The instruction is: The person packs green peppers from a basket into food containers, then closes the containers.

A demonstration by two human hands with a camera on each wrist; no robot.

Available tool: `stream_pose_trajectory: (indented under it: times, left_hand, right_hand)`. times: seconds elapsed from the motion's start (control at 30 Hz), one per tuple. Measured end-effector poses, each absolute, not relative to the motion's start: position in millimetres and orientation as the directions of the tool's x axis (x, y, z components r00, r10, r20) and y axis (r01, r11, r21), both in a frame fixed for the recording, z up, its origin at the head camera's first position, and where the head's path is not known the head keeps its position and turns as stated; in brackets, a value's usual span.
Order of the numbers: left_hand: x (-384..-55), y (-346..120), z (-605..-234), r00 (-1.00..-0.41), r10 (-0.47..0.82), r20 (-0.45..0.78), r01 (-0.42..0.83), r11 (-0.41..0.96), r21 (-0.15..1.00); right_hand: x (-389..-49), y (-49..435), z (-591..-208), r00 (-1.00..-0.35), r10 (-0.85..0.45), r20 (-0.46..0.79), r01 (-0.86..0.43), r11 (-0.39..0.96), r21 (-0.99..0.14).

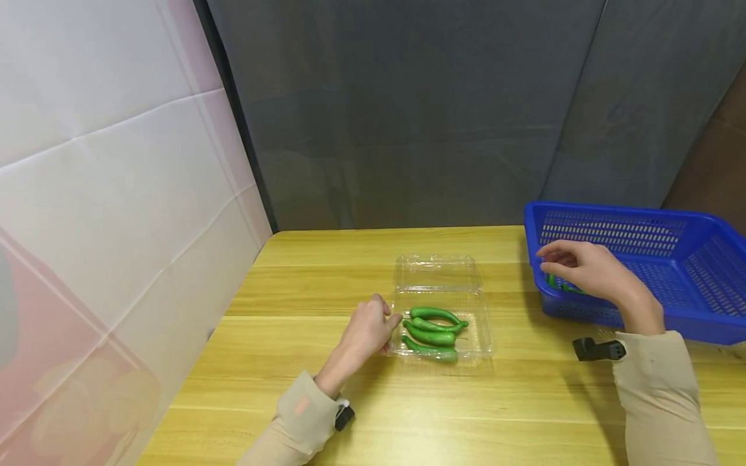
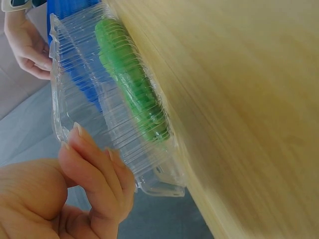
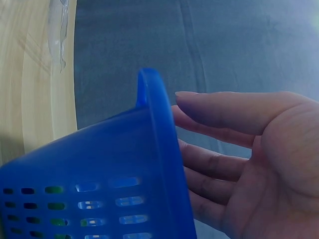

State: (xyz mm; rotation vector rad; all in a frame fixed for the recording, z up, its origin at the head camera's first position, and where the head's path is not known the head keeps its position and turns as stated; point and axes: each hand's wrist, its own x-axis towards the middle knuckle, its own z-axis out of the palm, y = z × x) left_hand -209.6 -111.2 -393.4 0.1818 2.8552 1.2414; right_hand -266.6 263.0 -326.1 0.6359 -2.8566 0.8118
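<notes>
A clear plastic clamshell box point(image 1: 480, 323) lies with its lid point(image 1: 437, 275) laid back. Several green chili peppers point(image 1: 430, 337) rest side by side in its base. At the box's left edge, my left hand point(image 1: 366, 327) holds the rim between thumb and curled fingers. In the left wrist view, those fingers point(image 2: 102, 174) overlap the box's ribbed side wall. My right hand point(image 1: 588, 268) hovers over the left end of a blue plastic basket point(image 1: 603, 210), fingers loosely bent and nothing between them. Beneath it, more green peppers point(image 1: 551, 280) show partly inside the basket.
The wooden table point(image 1: 280, 336) carries both containers, the basket at the right end. A dark grey cloth point(image 1: 396, 116) hangs behind its back edge. A pale sheet point(image 1: 128, 181) stands along the left side.
</notes>
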Motion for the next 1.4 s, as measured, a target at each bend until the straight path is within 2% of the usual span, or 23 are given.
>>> stream_pose_trajectory:
  times: [0.3,1.4]
  left_hand:
    - [-209.6,-110.9,-393.5,-0.992,0.117,0.038,0.108,0.68,0.726]
    - [-209.9,-111.2,-393.5,-0.993,0.117,0.031,0.102,0.674,0.732]
  right_hand:
    - [-267.8,265.3,-327.6,-0.918,-0.362,0.159,-0.391,0.773,-0.499]
    - [-274.5,296.4,-340.3,-0.941,-0.325,0.096,-0.328,0.801,-0.501]
